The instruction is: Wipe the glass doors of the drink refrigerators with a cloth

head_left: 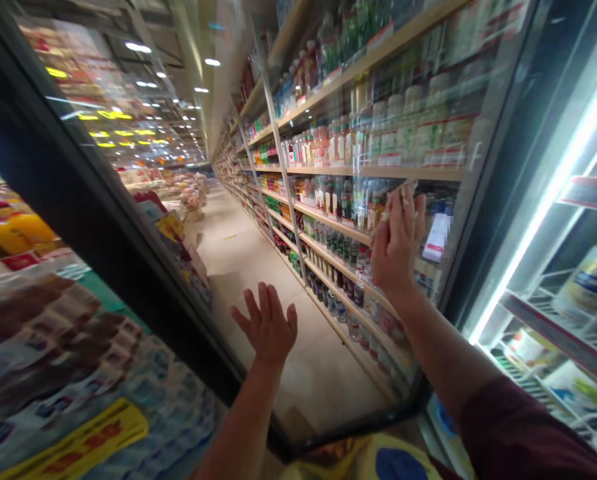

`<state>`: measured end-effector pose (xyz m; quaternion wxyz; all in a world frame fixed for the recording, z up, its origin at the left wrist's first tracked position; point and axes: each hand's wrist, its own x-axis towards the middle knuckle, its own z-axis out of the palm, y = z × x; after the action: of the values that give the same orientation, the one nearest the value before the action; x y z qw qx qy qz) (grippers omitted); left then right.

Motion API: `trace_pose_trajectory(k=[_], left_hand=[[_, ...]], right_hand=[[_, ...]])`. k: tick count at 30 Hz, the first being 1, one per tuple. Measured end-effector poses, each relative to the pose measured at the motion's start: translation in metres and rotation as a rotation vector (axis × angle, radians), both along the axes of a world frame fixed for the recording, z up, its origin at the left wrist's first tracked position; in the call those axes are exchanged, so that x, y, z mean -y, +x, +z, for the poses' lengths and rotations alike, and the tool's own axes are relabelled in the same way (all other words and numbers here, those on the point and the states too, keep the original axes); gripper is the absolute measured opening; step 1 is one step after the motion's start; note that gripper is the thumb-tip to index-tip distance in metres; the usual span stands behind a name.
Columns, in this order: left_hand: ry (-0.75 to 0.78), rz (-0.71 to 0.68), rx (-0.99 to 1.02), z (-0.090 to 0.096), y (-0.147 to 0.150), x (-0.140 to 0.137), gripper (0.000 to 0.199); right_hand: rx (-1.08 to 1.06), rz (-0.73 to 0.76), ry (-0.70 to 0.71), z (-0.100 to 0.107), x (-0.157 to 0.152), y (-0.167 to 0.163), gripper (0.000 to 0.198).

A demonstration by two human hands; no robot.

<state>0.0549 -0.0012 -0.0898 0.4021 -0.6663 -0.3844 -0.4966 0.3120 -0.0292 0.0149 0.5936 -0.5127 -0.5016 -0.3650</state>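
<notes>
Glass door (115, 243) is found standing open in a shop, just beyond both hands, its black frame passing to the left of the left hand (265, 327) and below it. Nothing is gripped by that hand: its fingers are spread and straight, its palm turned toward the glass. Whether contact is made there cannot be told. Above and to the right, the right hand (398, 250) is held with fingers extended over a pale, crumpled cloth (409, 187). The cloth is placed between that hand and the glass, its edge exposed at the fingertips. Wiping is judged to be the step in hand; for the next move, flat, even pressure on the cloth would be called for, with the door steadied.

Below the right hand, a yellow item (373, 457) is only partly shown and not identified. Just right of that hand, a white label (435, 239) is noted. Farther right, a lit fridge (553, 337) is exposed. Left of the left hand, stacked packs (68, 360) are blurred. Beyond both hands, shelves (378, 173) stocked with bottles (405, 137) are seen, then ceiling lights (138, 47), farthest off.
</notes>
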Motion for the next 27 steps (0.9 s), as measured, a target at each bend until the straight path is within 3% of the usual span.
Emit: trace_pose_trajectory(k=[3,6,7,9,13,14,16,18,20,21,23,25,27], left_hand=[[0.027,0.015,-0.016,0.003,0.001,0.002,0.074],[0.039,0.016,-0.025,0.005,0.000,0.002,0.074],[0.041,0.013,-0.026,0.005,0.000,0.002,0.074],[0.045,0.006,-0.025,0.006,0.000,0.001,0.074],[0.046,-0.020,-0.023,0.006,0.000,-0.001,0.073],[0.045,-0.025,-0.023,0.006,0.000,-0.001,0.074],[0.046,-0.030,-0.019,0.005,0.000,-0.002,0.074],[0.049,-0.031,-0.016,0.005,0.000,-0.002,0.075],[0.043,-0.034,-0.017,0.004,0.000,-0.003,0.075],[0.038,-0.037,-0.016,0.003,0.000,-0.003,0.075],[0.030,-0.049,-0.008,0.003,-0.001,-0.004,0.075],[0.026,-0.063,0.003,0.002,-0.001,-0.004,0.075],[0.024,-0.070,0.009,0.001,-0.001,-0.004,0.075]], right_hand=[[0.047,0.020,0.007,-0.051,0.004,-0.022,0.065],[0.350,0.090,-0.091,-0.104,0.013,-0.053,0.065],[0.429,0.110,-0.124,-0.108,0.014,-0.056,0.065],[0.429,0.111,-0.153,-0.093,0.013,-0.046,0.064],[0.081,0.041,-0.063,-0.046,0.003,-0.004,0.065],[0.034,0.036,-0.038,-0.047,0.002,-0.001,0.065],[0.022,0.035,-0.022,-0.069,0.004,-0.011,0.066],[0.151,0.064,-0.064,-0.102,0.009,-0.034,0.066],[0.373,0.129,-0.143,-0.118,0.012,-0.055,0.064],[0.452,0.155,-0.176,-0.114,0.013,-0.060,0.062],[0.450,0.164,-0.196,-0.084,0.010,-0.055,0.060],[0.287,0.137,-0.159,-0.041,0.005,-0.035,0.061],[0.111,0.120,-0.082,-0.014,0.001,-0.016,0.061]])
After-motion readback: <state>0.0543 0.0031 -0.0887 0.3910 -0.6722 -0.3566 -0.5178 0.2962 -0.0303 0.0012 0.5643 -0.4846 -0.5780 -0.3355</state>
